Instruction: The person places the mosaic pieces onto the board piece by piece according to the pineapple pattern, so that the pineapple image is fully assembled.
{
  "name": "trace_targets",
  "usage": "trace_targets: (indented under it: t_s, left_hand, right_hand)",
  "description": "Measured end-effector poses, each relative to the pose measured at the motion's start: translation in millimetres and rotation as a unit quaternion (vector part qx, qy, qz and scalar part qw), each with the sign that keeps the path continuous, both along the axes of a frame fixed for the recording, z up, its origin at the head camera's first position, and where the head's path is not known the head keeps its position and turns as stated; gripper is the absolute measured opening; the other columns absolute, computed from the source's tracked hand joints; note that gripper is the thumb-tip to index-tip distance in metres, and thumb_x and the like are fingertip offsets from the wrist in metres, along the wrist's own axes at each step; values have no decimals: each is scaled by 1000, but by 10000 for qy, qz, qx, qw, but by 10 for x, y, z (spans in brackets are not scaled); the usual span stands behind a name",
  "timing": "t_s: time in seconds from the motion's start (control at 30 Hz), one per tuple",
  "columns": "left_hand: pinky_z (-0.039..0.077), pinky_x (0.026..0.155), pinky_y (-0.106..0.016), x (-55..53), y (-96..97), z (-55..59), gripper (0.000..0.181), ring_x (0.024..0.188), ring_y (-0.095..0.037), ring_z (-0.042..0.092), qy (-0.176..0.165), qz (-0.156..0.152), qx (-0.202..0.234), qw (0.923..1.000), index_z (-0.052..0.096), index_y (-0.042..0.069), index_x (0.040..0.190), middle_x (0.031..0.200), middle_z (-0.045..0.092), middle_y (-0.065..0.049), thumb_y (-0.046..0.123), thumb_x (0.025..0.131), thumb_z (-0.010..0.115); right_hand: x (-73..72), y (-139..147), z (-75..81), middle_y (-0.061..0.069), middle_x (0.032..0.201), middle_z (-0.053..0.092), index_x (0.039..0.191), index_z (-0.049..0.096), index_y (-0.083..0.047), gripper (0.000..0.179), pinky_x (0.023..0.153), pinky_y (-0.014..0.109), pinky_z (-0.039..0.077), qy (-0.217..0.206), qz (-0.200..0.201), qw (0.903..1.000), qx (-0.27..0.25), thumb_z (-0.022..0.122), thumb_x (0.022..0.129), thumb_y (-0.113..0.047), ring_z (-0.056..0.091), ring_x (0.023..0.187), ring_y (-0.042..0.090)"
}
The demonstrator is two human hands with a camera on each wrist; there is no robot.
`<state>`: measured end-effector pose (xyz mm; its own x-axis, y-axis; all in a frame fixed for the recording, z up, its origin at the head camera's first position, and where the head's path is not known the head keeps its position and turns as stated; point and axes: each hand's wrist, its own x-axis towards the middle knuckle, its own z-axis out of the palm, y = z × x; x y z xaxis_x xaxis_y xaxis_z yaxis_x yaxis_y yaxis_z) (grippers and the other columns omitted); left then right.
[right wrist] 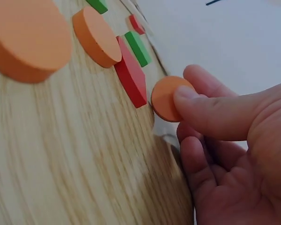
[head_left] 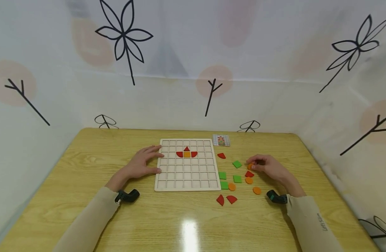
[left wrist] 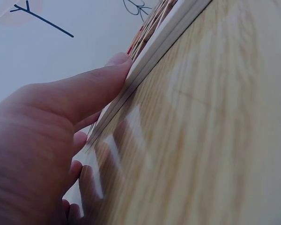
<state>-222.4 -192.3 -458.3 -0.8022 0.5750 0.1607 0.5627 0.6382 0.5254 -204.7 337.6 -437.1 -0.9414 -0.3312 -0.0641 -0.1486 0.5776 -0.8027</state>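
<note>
Between thumb and fingers my right hand [head_left: 268,168] pinches an orange disc [right wrist: 166,99], tilted up on edge at the right of the loose pieces. My left hand [head_left: 139,163] lies along the left edge of the white grid board [head_left: 188,187], its fairly straight fingers and thumb touching the rim. On the board, an orange square [head_left: 187,154] sits with a red quarter-circle piece on each side and a red triangle [head_left: 186,149] above it. Beneath the right hand lies a red quarter-circle piece [head_left: 249,174], close to another orange disc [head_left: 249,180].
Right of the board are several green squares [head_left: 237,179], more orange discs [head_left: 257,190] and red quarter-circle pieces [head_left: 232,199]. A small picture card [head_left: 221,140] lies by the board's far right corner. A patterned cloth [head_left: 180,105] hangs behind the wooden table [head_left: 149,224].
</note>
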Motion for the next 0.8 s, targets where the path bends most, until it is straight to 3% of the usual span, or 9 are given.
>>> trace_targets:
  t_s: [0.2, 0.37, 0.63, 0.8]
  left_hand:
    - [15, 114, -64, 0, -1, -2, 57, 147, -37, 23, -9, -1, -1, 10000, 62, 15, 136, 160, 33, -10, 44, 87, 74]
    - [15, 114, -65, -13, 1, -2, 57, 146, -39, 24, 103, 14, -86, 9999, 62, 16, 135, 159, 33, -10, 45, 87, 74]
    - [15, 114, -64, -12, -6, -12, 57, 146, -39, 25, 66, 41, -99, 9999, 62, 16, 134, 160, 33, -10, 46, 87, 74]
    - [15, 114, -64, -19, -8, -35, 56, 146, -39, 24, 85, 65, -123, 9999, 62, 17, 135, 160, 33, -10, 46, 88, 73]
  right_hand:
    - [-2, -8, 35, 22, 119, 63, 123, 63, 5, 26, 67, 24, 46, 40, -368, 9993, -57, 60, 100, -6, 55, 88, 14]
    - [0, -86, 79, 24, 133, 57, 129, 60, 3, 31, 77, 21, 49, 81, -515, 9986, -96, 58, 102, -13, 59, 106, 19]
    - [6, -389, 64, 20, 118, 65, 121, 66, 2, 29, 77, 20, 51, 710, -766, 9943, -193, 61, 101, -19, 64, 97, 21]
    - [8, -662, 98, 17, 113, 66, 119, 68, 0, 28, 75, 20, 52, 871, -783, 9925, -339, 64, 99, -19, 65, 94, 25]
